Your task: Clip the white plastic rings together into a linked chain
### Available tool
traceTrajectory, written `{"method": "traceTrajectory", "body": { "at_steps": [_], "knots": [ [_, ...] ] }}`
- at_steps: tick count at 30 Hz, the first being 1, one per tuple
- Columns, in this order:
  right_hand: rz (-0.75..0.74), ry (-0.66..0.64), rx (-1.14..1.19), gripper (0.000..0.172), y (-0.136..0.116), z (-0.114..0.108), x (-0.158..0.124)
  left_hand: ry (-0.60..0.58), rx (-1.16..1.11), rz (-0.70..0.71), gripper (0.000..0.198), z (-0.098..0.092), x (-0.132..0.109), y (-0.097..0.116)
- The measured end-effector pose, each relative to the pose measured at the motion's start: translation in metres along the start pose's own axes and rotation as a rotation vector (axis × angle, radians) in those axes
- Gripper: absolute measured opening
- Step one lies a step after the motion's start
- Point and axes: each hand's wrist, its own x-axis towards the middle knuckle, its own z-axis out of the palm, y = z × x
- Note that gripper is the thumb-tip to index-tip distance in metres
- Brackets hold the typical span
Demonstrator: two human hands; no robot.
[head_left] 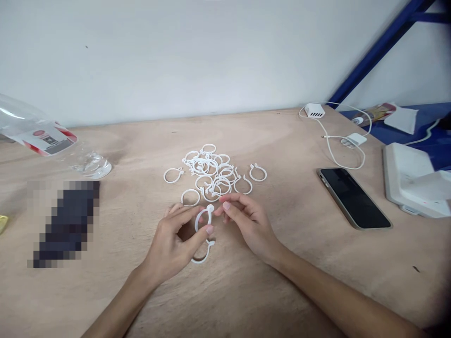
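A heap of several white plastic rings (211,171) lies on the wooden table (246,291), with a few loose ones around its edge. Just in front of it my left hand (172,246) is closed on a white ring (204,218) held upright between thumb and fingers. A second white ring (202,256) hangs below that hand, near the table. My right hand (246,220) faces the left one, its fingertips pinched at the top of the held ring.
A clear plastic bottle (49,141) lies on its side at the far left. A dark phone (354,197) lies at the right, past it a white charger and cable (331,131), a white box (412,180) and a blue frame (373,51). A blurred dark patch (65,223) sits at left.
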Motion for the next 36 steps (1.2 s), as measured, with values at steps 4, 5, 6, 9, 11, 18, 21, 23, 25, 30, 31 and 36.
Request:
{"method": "traceTrajectory", "body": {
  "at_steps": [4, 5, 6, 9, 11, 18, 21, 23, 25, 30, 31, 36],
  "knots": [
    [-0.027, -0.035, -0.076, 0.021, 0.004, -0.001, 0.001, -0.035, 0.062, 0.024, 0.02, -0.001, 0.001, -0.002],
    [-0.035, -0.044, -0.111, 0.022, 0.005, -0.002, 0.001, -0.043, 0.073, 0.034, 0.021, -0.001, 0.001, -0.002],
    [-0.039, -0.055, -0.149, 0.022, 0.005, -0.002, 0.0, -0.053, 0.077, 0.044, 0.022, -0.001, 0.001, -0.002],
    [-0.04, -0.1, -0.23, 0.023, 0.004, -0.002, -0.001, -0.095, 0.07, 0.076, 0.023, -0.002, 0.001, -0.001],
    [-0.037, -0.133, -0.239, 0.021, 0.002, -0.002, -0.001, -0.113, 0.067, 0.093, 0.023, -0.002, 0.001, 0.0],
    [-0.011, -0.176, -0.195, 0.015, 0.001, -0.004, 0.0, -0.075, 0.055, 0.152, 0.021, -0.003, -0.002, -0.002],
    [-0.029, -0.17, -0.227, 0.015, 0.0, -0.004, -0.001, 0.054, 0.033, 0.147, 0.03, -0.011, -0.001, -0.009],
    [-0.056, -0.204, -0.268, 0.015, -0.001, -0.004, -0.002, 0.165, 0.086, 0.047, 0.031, -0.017, 0.002, -0.015],
    [-0.124, -0.272, -0.312, 0.015, -0.001, -0.003, -0.004, 0.245, 0.229, -0.075, 0.032, -0.021, 0.005, -0.021],
    [-0.299, -0.298, -0.38, 0.016, 0.002, -0.002, -0.007, 0.159, 0.379, -0.119, 0.018, -0.02, 0.009, -0.03],
    [-0.289, -0.262, -0.381, 0.017, 0.003, -0.001, -0.007, 0.146, 0.368, -0.089, 0.013, -0.019, 0.008, -0.031],
    [-0.176, -0.074, -0.339, 0.026, 0.008, 0.0, -0.004, 0.165, 0.257, 0.1, 0.01, -0.018, 0.006, -0.026]
  ]
}}
